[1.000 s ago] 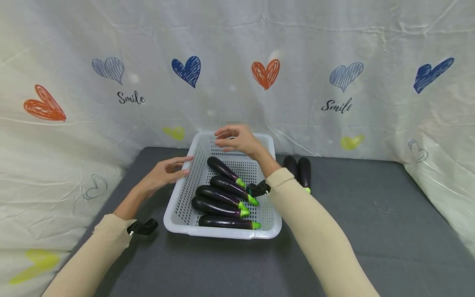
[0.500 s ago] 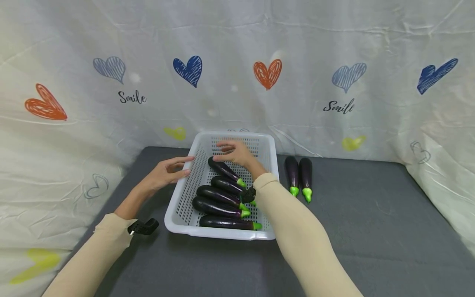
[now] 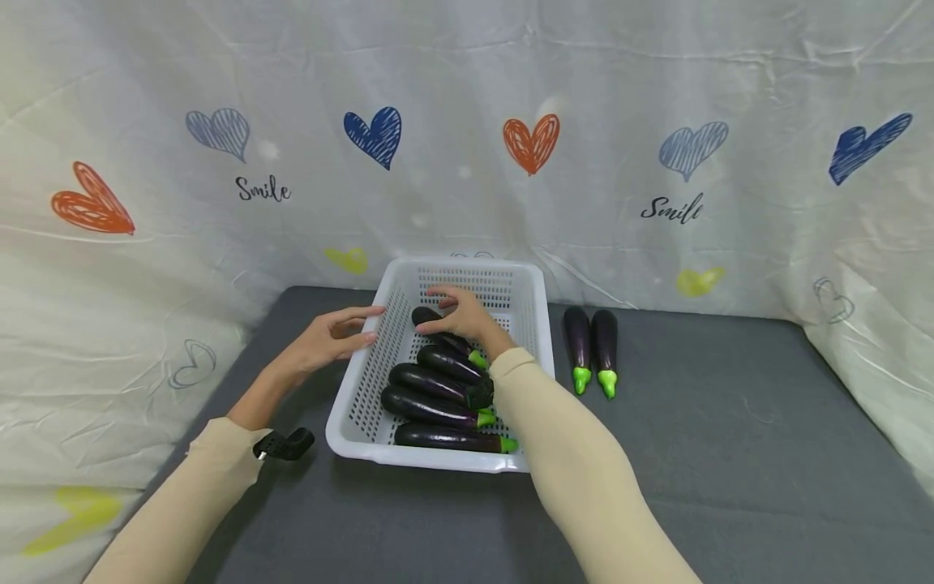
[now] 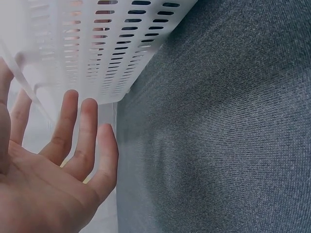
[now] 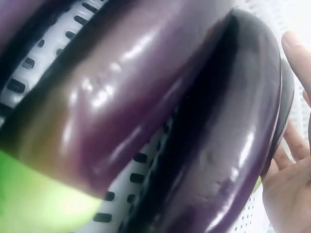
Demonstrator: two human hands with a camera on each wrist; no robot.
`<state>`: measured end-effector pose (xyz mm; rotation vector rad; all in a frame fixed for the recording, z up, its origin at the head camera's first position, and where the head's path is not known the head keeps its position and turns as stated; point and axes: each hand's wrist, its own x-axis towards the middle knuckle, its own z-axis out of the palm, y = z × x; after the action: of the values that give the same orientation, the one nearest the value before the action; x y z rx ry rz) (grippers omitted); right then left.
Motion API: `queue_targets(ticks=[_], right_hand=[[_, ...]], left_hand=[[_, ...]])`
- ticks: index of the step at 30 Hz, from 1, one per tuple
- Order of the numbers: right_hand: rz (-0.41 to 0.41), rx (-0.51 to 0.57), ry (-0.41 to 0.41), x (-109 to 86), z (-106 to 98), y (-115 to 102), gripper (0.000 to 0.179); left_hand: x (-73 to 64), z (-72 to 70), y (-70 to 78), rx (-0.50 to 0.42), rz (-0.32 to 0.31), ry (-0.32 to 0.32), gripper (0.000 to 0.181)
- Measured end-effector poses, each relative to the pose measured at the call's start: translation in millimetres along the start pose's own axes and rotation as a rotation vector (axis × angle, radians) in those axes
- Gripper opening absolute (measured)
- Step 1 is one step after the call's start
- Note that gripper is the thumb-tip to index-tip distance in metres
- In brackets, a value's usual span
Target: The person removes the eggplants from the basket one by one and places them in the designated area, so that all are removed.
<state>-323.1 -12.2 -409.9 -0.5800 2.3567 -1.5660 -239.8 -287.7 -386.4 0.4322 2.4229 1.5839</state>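
Note:
In the head view, a white perforated plastic basket [image 3: 430,464] holds several dark purple eggplants with green caps, lying slantwise. My right hand [image 3: 470,316] reaches into it over the farthest eggplant [image 3: 452,342], thumb on the near side and fingers on the far side. In the right wrist view, this hand [image 5: 291,184] appears loosely spread around an eggplant [image 5: 286,92], partly hidden behind a nearer eggplant [image 5: 218,126]. Contact cannot be made out. My left hand [image 3: 324,339] touches the basket's left rim, its fingers [image 4: 87,131] spread and relaxed beside the perforated wall [image 4: 107,43].
To the right of the basket, two eggplants [image 3: 578,341] lie side by side on the dark grey tablecloth [image 3: 715,438]. A pale curtain [image 3: 438,186] printed with hearts closes off the back and sides.
My right hand has come down and toward me from the basket's far end, onto the farthest eggplant. The left hand has stayed at the rim. The view has shifted slightly.

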Motion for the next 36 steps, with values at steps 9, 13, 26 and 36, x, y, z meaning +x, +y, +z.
queue_targets(ticks=[9,13,26,36], right_hand=[[0.007,-0.022,0.033,-0.9,3,-1,0.054],[0.006,-0.028,0.045,-0.5,4,0,0.052],[0.005,0.018,0.146,5.6,-1,-12,0.048],[-0.059,0.050,0.139,6.5,-15,-45,0.048]], left_hand=[[0.0,0.5,-0.4,-0.008,0.002,-0.004,0.057],[0.1,0.7,-0.7,-0.008,0.000,0.001,0.057],[1.5,1.0,-0.7,-0.012,0.004,0.008,0.056],[1.8,1.4,0.0,-0.014,-0.004,0.010,0.057]])
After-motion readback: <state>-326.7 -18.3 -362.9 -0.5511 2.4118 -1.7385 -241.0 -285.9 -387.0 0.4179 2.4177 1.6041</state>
